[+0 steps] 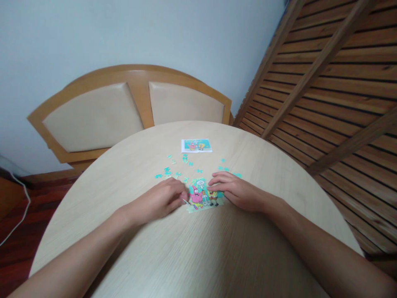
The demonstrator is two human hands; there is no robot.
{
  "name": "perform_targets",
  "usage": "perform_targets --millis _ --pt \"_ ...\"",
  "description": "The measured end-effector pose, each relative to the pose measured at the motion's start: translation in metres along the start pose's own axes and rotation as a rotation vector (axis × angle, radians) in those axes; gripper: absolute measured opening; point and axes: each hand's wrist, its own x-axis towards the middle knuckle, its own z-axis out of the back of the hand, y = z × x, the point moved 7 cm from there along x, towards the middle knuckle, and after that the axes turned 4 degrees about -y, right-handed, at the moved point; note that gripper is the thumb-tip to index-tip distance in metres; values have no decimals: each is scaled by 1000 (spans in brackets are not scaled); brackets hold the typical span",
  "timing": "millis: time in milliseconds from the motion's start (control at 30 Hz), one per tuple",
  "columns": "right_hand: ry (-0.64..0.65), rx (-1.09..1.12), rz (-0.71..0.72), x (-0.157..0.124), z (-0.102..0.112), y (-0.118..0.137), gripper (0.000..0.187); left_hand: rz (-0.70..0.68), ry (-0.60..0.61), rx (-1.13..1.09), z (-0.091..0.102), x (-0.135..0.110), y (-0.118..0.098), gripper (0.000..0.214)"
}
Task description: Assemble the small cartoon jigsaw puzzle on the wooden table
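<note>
A partly joined jigsaw puzzle (203, 198) lies flat on the table, showing pink, white and yellow cartoon figures on turquoise. At its left edge, my left hand (164, 198) has thumb and fingers pinched together on what looks like a puzzle piece (186, 201), seen as a thin pale sliver. My right hand (237, 190) rests with fingers stretched out across the puzzle's upper right side, hiding part of it. Loose turquoise puzzle pieces (167, 170) are scattered beyond my left hand. More pieces (223, 168) lie just past my right fingers.
Behind the loose pieces lies a reference picture card (197, 145) with the same figures. The round wooden table (149, 256) has a padded bench back (93, 118) at its far side. Slatted wooden panelling (335, 82) stands at the right, and a white cable (26, 198) hangs at far left.
</note>
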Motion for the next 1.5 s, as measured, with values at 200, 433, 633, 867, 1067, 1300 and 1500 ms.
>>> perform_targets --millis 200,433,633,867,1067,1300,1500 --pt "-141 64 -131 8 -6 11 38 113 -104 -34 -7 3 -1 14" --pt "-234 401 -231 15 -8 32 29 239 -292 -265 -19 4 1 10" --pt "-167 309 -229 14 4 27 29 163 -306 -151 -18 5 -13 14" --pt "-159 255 -599 -10 20 -27 27 -153 -5 187 -38 1 -28 45" --pt "-85 269 -575 -10 13 -25 28 -149 51 222 -41 -1 -24 49" --pt "-83 261 -560 -9 9 -24 27 -142 48 192 -40 -1 -25 49" --pt "-84 220 -558 -9 8 -26 27 -145 50 181 -39 -1 -26 49"
